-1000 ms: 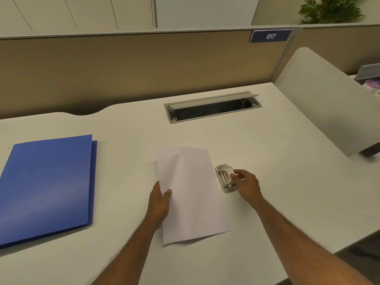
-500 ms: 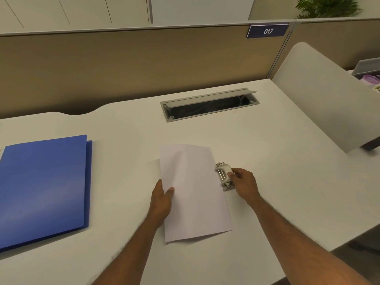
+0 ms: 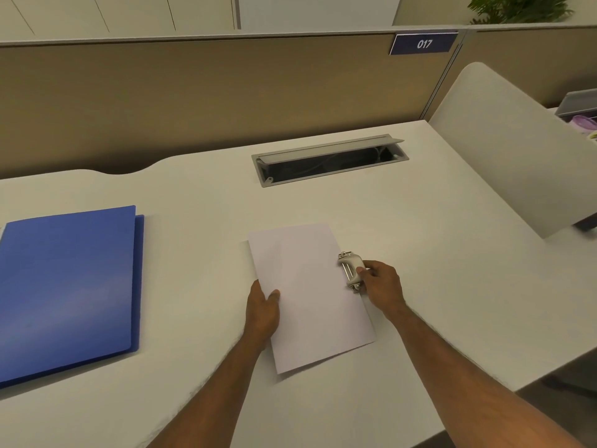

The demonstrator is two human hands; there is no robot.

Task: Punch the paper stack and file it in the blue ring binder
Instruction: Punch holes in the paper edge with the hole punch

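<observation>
The blue binder [image 3: 68, 286] is cut off at the left edge, lying closed on the desk [image 3: 452, 286], well apart from the paper [image 3: 307, 295]. The paper's left edge is pinched by the left hand [image 3: 262, 310], and the punch [image 3: 351, 270], part hidden, is gripped by the right hand [image 3: 381, 282]. Since a second ago the punch has been slid onto the paper's right edge.

Two bare forearms w/ no sleeves; left hand [image 3: 262, 308] & right hand [image 3: 381, 281] wear no rings, watch or gloves.
</observation>
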